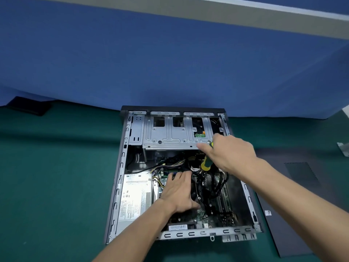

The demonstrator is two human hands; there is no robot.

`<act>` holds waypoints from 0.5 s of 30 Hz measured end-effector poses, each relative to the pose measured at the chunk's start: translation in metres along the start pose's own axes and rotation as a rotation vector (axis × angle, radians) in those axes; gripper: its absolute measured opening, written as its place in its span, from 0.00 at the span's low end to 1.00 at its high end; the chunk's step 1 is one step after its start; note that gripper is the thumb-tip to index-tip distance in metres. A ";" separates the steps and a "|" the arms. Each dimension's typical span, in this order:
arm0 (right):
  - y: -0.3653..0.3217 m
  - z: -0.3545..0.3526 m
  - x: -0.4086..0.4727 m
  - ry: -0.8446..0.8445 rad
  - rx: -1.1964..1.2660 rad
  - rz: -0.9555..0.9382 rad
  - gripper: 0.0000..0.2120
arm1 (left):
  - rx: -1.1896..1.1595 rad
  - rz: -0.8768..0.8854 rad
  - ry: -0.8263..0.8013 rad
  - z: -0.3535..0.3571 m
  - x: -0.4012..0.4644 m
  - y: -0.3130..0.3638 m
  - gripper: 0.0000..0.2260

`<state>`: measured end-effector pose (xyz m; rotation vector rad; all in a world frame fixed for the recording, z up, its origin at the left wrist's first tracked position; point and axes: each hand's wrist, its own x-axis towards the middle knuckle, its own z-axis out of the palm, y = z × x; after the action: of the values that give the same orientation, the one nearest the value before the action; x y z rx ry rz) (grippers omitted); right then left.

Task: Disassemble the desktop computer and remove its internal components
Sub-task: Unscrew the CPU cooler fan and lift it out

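On the green mat, near the blue partition wall, the open grey metal desktop computer case lies on its side with its interior facing up. Inside it, a silver sheet-metal drive cage spans the far end, a silver boxed power supply with a printed label fills the near left corner, and a green motherboard covers the floor to the right, crossed by a tangle of black cables and a bundle of yellow and black wires. The left hand rests flat inside the case on the parts beside the power supply, fingers straight and close together. The right hand reaches to the cage's right near edge, fingers curled round a yellow-and-green-handled screwdriver whose handle slants down toward the cables; its tip is hidden by the fingers. Just right of the case lies a dark grey flat side panel with a mesh vent. A black flat object sits at the mat's far left.
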<state>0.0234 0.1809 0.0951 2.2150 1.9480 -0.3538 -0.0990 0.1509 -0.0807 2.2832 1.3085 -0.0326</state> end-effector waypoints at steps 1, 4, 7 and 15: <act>0.001 0.001 0.001 -0.038 0.051 -0.034 0.13 | 0.038 0.009 -0.014 0.000 0.001 0.000 0.45; -0.002 0.003 -0.002 -0.136 0.134 -0.095 0.10 | 0.136 0.016 -0.051 0.001 0.004 0.001 0.46; 0.000 0.001 -0.001 0.012 -0.029 -0.027 0.17 | 0.137 0.006 -0.056 0.001 0.006 0.002 0.42; 0.008 0.001 0.000 0.011 -0.062 -0.045 0.16 | 0.129 0.022 -0.044 0.000 0.004 0.001 0.37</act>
<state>0.0315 0.1792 0.0940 2.1428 1.9887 -0.2838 -0.0961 0.1541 -0.0818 2.3903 1.2926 -0.1632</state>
